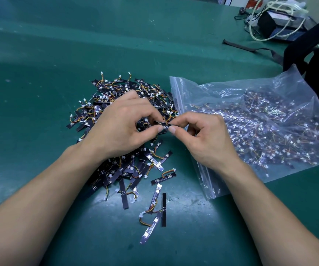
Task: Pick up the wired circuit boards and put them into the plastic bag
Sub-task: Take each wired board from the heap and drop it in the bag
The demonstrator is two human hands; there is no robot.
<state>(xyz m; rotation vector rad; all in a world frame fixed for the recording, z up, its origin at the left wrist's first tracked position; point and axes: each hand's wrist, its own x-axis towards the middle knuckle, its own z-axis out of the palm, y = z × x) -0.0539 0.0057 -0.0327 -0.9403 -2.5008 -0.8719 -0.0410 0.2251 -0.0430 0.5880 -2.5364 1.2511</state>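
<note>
The left hand (120, 123) and right hand (204, 137) both pinch.

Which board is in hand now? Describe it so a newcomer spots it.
On the green table, a heap of boards lies left of the clear plastic bag. Over the heap's right edge, the left hand and right hand meet. The board pinched between them is the only one being held.

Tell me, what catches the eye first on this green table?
A big tangled heap of wired circuit boards fills the middle of the green table. The left hand and right hand pinch one board between them above the heap. Right of it lies a clear plastic bag, already holding many boards.
</note>
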